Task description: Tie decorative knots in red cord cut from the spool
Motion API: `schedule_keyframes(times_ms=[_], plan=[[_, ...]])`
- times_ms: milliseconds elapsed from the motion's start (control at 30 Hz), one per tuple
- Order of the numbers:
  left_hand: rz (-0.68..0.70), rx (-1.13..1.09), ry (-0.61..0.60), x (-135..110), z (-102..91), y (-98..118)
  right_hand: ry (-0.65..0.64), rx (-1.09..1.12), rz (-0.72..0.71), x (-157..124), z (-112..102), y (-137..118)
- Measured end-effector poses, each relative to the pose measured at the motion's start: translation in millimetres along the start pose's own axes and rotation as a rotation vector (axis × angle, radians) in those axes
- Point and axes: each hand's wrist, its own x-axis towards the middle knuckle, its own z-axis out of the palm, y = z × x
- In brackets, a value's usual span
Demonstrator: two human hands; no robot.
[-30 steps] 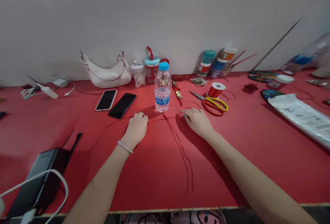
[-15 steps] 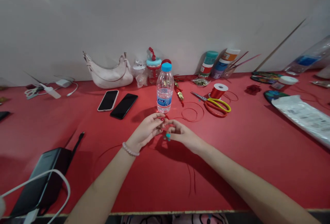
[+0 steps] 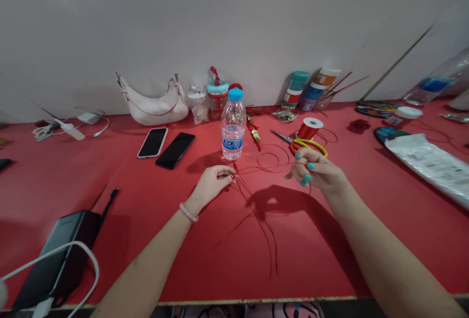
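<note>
My left hand (image 3: 217, 182) rests near the foot of the water bottle (image 3: 233, 135), thumb and fingers pinched at the knotted part of a thin red cord (image 3: 263, 219). Higher and to the right, my right hand (image 3: 319, 171) has its fingers closed on a strand of that cord, which runs nearly straight between the two hands. Other cord ends trail down the table toward me. Just behind my right hand lie the scissors (image 3: 308, 143) with yellow and red handles, partly covered. A spool of red cord (image 3: 310, 129) stands beyond them.
Two phones (image 3: 153, 142) lie left of the bottle, before a white handbag (image 3: 157, 108). A black power bank (image 3: 60, 254) with a white cable sits front left. Paint bottles (image 3: 296, 91) lean on the white partition (image 3: 234, 30). A plastic-wrapped packet (image 3: 428, 164) lies at right.
My right hand has moved away from my left, rightward and up, drawing a cord strand with it. My left hand stays near the bottle's foot.
</note>
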Motion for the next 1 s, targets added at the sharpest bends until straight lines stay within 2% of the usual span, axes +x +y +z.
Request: schedule_keyframes(times_ms=[133,233,300,433,500,567,667,733,767,833,1000], plan=[[0.107,0.254,0.046,2,-5.7,-2,0.088,-0.152,0.129,-5,-4,2],[0.197,0.497,0.037,3,-12.6,-4,0.084,-0.288,0.207,-12,-14,-1],[0.238,0.643,0.024,3,-16.2,-6,0.006,-0.313,0.261,-13,-21,-5],[0.254,0.783,0.033,3,-18.5,-9,-0.277,-0.463,0.497,-4,-29,-11],[0.255,0.834,0.039,2,-17.6,-9,-0.28,-0.622,0.563,4,-32,-8],[0.253,0.886,0.037,0,-15.5,-8,-0.157,-0.785,0.506,10,-33,-1],[0.26,0.943,0.042,-3,-10.6,-4,0.079,-1.091,0.242,17,-32,12],[0.274,0.955,0.046,-7,-6.4,0,0.158,-1.232,0.083,20,-29,18],[0.283,0.961,0.045,-9,-4.2,2,0.168,-1.256,0.05,21,-26,20],[0.306,0.975,0.025,-13,0.3,5,0.152,-1.224,0.086,22,-21,22],[0.36,0.977,-0.055,-18,9.5,7,0.073,-1.04,0.334,19,-14,20]])
